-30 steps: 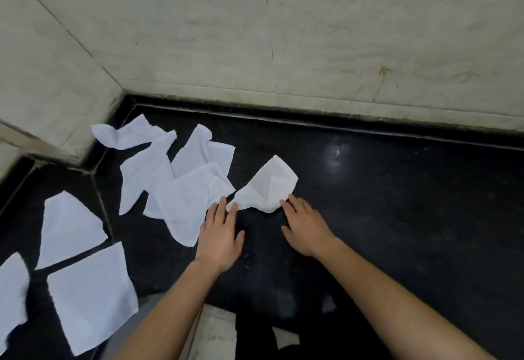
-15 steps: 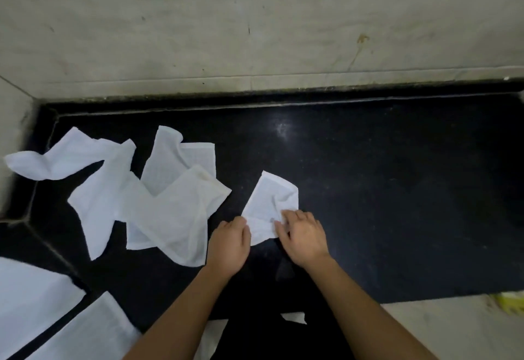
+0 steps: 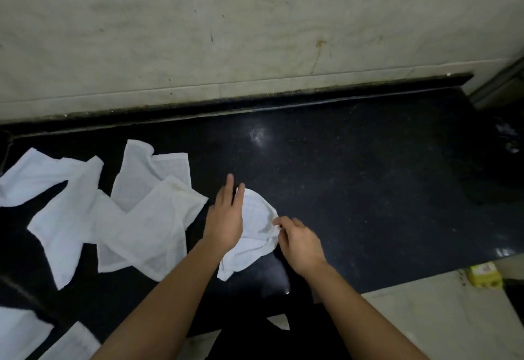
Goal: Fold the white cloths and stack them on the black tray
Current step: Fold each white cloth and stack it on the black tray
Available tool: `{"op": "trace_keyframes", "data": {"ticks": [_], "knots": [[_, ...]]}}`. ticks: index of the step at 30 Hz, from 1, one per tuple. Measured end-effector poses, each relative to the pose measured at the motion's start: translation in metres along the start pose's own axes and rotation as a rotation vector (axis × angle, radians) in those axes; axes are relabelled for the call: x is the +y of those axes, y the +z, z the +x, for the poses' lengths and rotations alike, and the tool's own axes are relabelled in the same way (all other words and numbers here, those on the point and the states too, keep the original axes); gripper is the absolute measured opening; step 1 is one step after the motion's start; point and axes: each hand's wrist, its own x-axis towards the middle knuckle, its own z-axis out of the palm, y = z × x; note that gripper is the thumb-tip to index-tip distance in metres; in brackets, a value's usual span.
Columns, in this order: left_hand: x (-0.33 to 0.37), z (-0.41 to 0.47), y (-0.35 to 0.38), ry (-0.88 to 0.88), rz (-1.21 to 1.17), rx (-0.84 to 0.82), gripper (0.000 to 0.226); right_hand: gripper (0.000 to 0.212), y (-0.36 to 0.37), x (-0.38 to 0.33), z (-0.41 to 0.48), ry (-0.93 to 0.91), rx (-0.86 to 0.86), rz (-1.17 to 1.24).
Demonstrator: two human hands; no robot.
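A small crumpled white cloth (image 3: 256, 232) lies on the black surface (image 3: 368, 183) between my hands. My left hand (image 3: 225, 217) is flat with straight fingers, lying over the cloth's left side. My right hand (image 3: 300, 242) pinches the cloth's right edge between thumb and fingertips. To the left, several unfolded white cloths (image 3: 147, 217) overlap in a loose pile. I cannot tell a separate tray from the black surface.
Two more white cloths (image 3: 42, 339) show at the bottom left corner. A pale marble wall (image 3: 255, 33) rises behind the black surface. A light floor and a yellow object (image 3: 483, 276) lie at the lower right.
The view has swung right. The cloth has been drawn closer; my left hand went from curled at its corner to flat over it, and my right hand now pinches its right edge.
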Motion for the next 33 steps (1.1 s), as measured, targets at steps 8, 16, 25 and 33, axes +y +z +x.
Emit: {"op": "trace_keyframes", "data": {"ticks": [8,16,25,33], "knots": [[0.029,0.023,-0.003,0.108,0.257,-0.127,0.056,0.042,-0.033,0.030,0.001,0.078,-0.059,0.071],[0.017,0.023,-0.071,-0.035,-0.152,0.231,0.010,0.028,-0.094,0.015,0.036,0.041,0.096,0.078],[0.015,0.016,-0.151,-0.073,-0.269,0.700,0.015,0.021,-0.163,-0.010,0.061,-0.519,0.728,-0.041],[0.003,-0.045,-0.021,0.072,-0.112,0.327,0.021,0.033,-0.075,0.064,0.041,-0.262,-0.105,-0.099]]}}
